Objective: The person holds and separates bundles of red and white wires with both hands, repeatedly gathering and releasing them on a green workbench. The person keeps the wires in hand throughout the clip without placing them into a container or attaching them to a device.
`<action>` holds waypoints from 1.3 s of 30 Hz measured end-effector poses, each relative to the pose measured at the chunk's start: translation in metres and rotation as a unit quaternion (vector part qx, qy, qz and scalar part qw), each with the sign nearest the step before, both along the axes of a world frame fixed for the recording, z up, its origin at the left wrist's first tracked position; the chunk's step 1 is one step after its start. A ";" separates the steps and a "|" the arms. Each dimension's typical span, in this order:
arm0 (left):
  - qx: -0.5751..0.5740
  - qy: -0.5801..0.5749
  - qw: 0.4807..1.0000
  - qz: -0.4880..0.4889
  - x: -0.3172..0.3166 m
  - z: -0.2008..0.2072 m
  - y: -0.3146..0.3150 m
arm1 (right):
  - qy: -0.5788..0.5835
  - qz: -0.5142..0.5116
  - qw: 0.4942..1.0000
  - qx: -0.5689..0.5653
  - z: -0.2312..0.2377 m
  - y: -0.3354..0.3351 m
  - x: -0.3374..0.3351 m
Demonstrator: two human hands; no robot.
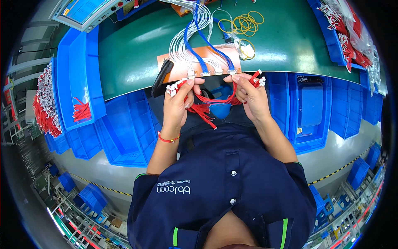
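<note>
My left hand is closed round one end of a bundle of red wire harnesses, and white connectors stick out beside its fingers. The other end is in my right hand, also closed, with more white connectors above the fingers. Red wires sag between the two hands. Both sets of fingertips are at the front edge of an orange-copper board, beside small white sockets along that edge. White cables and blue cables run from the sockets to the back.
The board lies on a green mat. Yellow rubber bands lie behind it; a black strap is at its left. A test instrument stands far left. Blue bins with red-wire harnesses flank the bench, and more blue bins sit below.
</note>
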State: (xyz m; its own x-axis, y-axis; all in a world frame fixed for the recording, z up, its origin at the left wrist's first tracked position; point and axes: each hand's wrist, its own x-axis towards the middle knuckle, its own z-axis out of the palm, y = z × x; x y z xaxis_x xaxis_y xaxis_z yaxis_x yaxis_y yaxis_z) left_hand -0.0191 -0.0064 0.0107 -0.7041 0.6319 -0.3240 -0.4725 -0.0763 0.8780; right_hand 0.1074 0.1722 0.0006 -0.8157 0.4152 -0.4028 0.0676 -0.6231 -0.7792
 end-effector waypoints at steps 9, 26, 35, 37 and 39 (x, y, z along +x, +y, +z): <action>0.009 -0.007 1.000 -0.011 0.002 -0.003 -0.001 | -0.006 0.039 0.997 -0.070 0.005 0.007 -0.001; 0.055 -0.094 0.994 -0.025 0.007 0.003 0.012 | 0.004 0.060 0.997 -0.053 0.001 0.006 0.001; 0.059 -0.049 0.984 -0.162 0.022 0.014 0.000 | 0.034 0.164 0.986 -0.005 0.009 0.011 0.021; -0.002 -0.025 0.991 -0.133 0.030 0.032 0.009 | 0.048 0.178 0.981 0.054 0.007 0.000 0.020; -0.003 0.020 0.986 -0.163 0.029 0.035 0.012 | 0.061 0.221 0.964 0.135 0.002 -0.005 0.021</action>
